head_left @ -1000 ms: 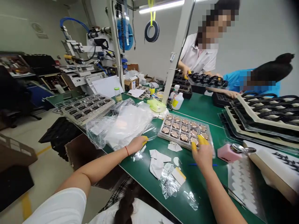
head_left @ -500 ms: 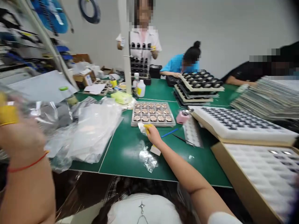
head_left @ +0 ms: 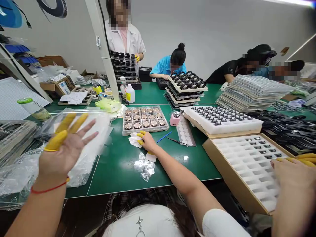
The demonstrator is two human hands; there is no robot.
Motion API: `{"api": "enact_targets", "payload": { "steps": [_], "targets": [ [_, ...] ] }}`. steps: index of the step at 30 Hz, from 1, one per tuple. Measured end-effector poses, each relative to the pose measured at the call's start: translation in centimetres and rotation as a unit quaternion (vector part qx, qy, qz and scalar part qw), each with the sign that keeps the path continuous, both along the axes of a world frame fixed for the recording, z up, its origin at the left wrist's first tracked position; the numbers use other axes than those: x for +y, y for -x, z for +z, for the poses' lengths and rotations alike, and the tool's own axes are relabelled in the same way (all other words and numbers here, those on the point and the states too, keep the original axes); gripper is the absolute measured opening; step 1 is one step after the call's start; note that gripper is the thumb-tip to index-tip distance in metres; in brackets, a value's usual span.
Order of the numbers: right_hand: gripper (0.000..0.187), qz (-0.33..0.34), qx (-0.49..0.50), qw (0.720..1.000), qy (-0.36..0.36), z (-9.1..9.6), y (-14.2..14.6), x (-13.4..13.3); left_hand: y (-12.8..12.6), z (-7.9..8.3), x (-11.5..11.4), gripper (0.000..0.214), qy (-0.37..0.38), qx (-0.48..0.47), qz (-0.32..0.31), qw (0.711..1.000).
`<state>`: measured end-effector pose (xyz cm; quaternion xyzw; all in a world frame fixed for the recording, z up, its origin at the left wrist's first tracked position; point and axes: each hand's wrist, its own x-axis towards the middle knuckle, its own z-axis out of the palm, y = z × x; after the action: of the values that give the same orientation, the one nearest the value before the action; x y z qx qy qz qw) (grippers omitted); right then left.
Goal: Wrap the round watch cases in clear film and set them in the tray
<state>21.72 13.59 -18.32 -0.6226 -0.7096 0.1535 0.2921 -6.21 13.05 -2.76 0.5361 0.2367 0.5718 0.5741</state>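
The left hand is now raised in front of the plastic sheets, fingers spread wide, nothing held in it, where half a second ago only a blur was shown at the edge of view. Over to the right hand: a second ago it was placed over the near edge of the tray, and now it is found lower, fingertips curled at a white scrap just beside that edge; whether the scrap is pinched or merely pressed cannot be told. The tray is left flat on the green bench, its coppery discs seated in rows. Fewer loose white pieces are now seen near the crinkled clear film, so attention seems to have been shifted from the tray to the litter around it, and, far right, a co-worker's hand is now brought fully into view over the foam-lined box
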Motion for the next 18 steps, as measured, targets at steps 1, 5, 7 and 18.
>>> {"api": "enact_targets", "payload": {
  "steps": [1,5,7,18],
  "targets": [
    [0.032,-0.01,0.02,1.0,-0.009,0.9,-0.5,-0.8,-1.4,-0.4,-0.2,0.036,-0.006,0.003,-0.02,1.0],
    [0.049,0.044,0.289,0.956,-0.032,5.7,-2.3,-5.5,-7.5,-2.7,-1.3,0.049,-0.08,0.153,-0.102,0.98],
    [0.054,0.093,0.397,0.913,-0.027,7.6,-2.7,-7.8,-11.4,-4.4,-2.0,0.054,-0.172,0.303,-0.113,0.931],
    [0.036,-0.361,0.272,0.878,-0.159,9.3,-14.7,-10.9,-26.5,-11.0,-2.5,0.061,-0.42,0.423,-0.144,0.79]
  ]
}}
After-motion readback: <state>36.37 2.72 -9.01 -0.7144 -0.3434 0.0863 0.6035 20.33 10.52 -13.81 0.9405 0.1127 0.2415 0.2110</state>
